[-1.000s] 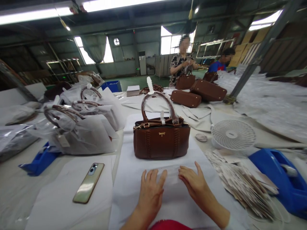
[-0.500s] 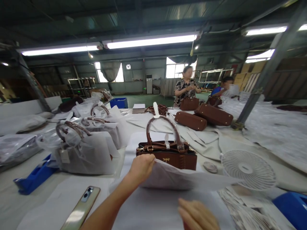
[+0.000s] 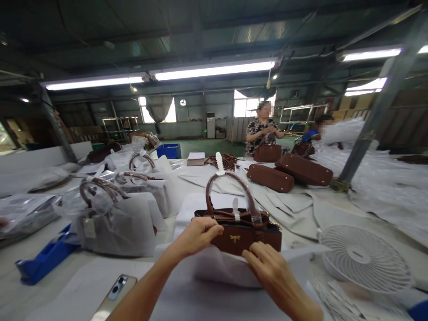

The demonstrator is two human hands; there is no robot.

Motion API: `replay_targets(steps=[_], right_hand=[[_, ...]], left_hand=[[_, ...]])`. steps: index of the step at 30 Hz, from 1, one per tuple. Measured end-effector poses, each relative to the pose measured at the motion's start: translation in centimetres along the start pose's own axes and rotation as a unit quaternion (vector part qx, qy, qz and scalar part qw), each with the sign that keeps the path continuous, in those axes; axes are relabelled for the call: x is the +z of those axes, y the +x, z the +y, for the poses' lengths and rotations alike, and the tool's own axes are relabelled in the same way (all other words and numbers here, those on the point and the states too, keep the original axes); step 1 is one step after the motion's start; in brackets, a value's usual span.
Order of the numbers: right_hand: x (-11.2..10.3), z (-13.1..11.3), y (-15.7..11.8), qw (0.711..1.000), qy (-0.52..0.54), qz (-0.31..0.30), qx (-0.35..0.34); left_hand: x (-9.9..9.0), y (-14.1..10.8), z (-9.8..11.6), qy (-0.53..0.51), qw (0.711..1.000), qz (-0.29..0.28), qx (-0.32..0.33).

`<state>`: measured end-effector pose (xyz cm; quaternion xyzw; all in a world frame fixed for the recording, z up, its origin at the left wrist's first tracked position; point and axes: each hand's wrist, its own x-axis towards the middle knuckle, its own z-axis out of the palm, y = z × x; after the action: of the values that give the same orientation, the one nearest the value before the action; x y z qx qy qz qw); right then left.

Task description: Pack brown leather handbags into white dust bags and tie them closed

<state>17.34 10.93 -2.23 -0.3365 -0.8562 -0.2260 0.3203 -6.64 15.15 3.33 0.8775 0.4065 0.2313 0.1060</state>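
A brown handbag (image 3: 230,243) with a gold dragonfly emblem stands upright in front of me. Its handles (image 3: 245,189) are wrapped in clear film and rise above the open top. White wrapping paper (image 3: 224,267) covers the lower front. My left hand (image 3: 199,234) is closed on the paper's upper edge at the bag's left front. Lower and to the right, my right hand (image 3: 267,263) is closed on the same edge, against the front panel. The fingertips of both hands are partly hidden.
On the left stand paper-wrapped handbags (image 3: 117,227), a blue tape dispenser (image 3: 47,256) and a phone (image 3: 115,294). A white fan (image 3: 364,256) lies to the right. Further back are brown bags (image 3: 270,177), a metal post (image 3: 359,151) and two people, one standing (image 3: 262,131).
My right hand has come up from the lower right onto the paper's edge. The left hand stays at the bag's left front. The view has shifted slightly.
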Motion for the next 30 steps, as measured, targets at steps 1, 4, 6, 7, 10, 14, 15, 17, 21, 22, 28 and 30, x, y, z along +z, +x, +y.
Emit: replay_targets(steps=[1,4,6,7,10,14,15,17,21,22,28,30], right_hand=[[-0.3,-0.3,-0.5,1.0,0.014,-0.002,-0.019],[-1.6,-0.8,-1.3,0.997,0.03,0.01,-0.073],[-2.3,-0.9,-1.6,0.995,0.018,0.017,-0.093],[-2.6,-1.0,-1.7,0.995,0.012,0.02,-0.101],[-3.0,-1.2,-2.3,0.992,0.002,0.025,-0.127],[-3.4,-1.9,-3.4,0.987,0.005,0.014,-0.16],[-3.5,-2.1,-3.7,0.986,0.008,0.008,-0.165],[-3.9,-2.6,-4.1,0.985,0.018,-0.003,-0.17],[-5.2,-3.8,-4.3,0.983,0.046,-0.008,-0.178],[-5.6,-4.1,-4.3,0.982,0.051,-0.008,-0.18],[-8.4,-5.5,-4.0,0.979,0.075,-0.017,-0.19],[-9.3,-5.9,-4.1,0.978,0.084,-0.021,-0.189]], left_hand=[[0.0,0.5,0.0,0.042,0.999,0.006,0.013],[1.1,2.6,0.0,0.142,0.989,-0.005,0.049],[2.4,3.8,0.0,0.179,0.981,-0.027,0.07],[3.1,4.3,-0.1,0.198,0.976,-0.038,0.083],[4.4,5.2,-0.6,0.236,0.962,-0.062,0.118],[4.7,5.2,-1.3,0.259,0.952,-0.083,0.142],[4.7,5.1,-1.4,0.262,0.95,-0.085,0.144],[4.6,4.8,-1.2,0.267,0.948,-0.086,0.147],[4.3,3.8,-0.3,0.272,0.947,-0.086,0.147],[4.2,3.5,0.0,0.273,0.947,-0.086,0.146],[3.7,2.0,1.3,0.274,0.947,-0.09,0.144],[3.6,1.6,1.7,0.273,0.946,-0.094,0.145]])
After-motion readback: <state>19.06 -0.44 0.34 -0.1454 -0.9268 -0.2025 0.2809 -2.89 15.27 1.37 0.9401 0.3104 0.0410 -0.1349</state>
